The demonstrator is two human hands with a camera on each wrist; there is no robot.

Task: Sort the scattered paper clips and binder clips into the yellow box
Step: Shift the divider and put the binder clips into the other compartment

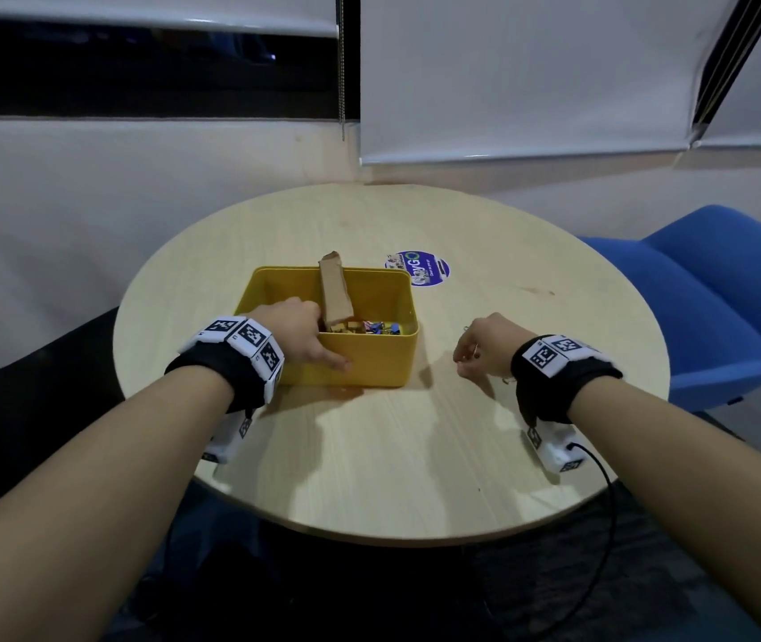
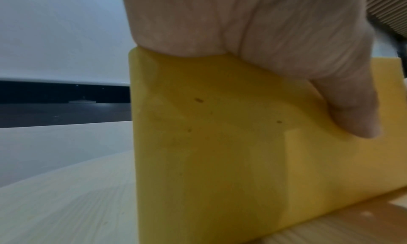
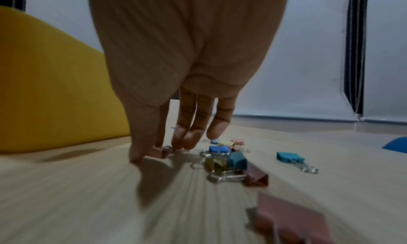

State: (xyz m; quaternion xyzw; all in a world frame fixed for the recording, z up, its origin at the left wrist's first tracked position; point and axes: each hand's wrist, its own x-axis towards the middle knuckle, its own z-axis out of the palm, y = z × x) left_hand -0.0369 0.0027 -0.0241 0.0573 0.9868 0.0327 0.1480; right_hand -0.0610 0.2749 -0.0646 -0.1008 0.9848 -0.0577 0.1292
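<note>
Both grips busy: left hand (image 1: 297, 333) clasps yellow box (image 1: 360, 363), right hand (image 3: 176, 91) pinches pink binder clip (image 3: 160, 152).

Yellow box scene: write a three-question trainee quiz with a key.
1. True or false: the left hand holds the near-left corner of the yellow box.
2. What is the right hand pinching against the table? A) a pink binder clip B) a pen C) a coin
3. Fill in: a strip of ____ stands tilted inside the box.

Key: 1 true, thumb on the outer wall, fingers over the rim. 2 A, the pink binder clip, beside a pile of loose binder clips. 3 cardboard.
</note>
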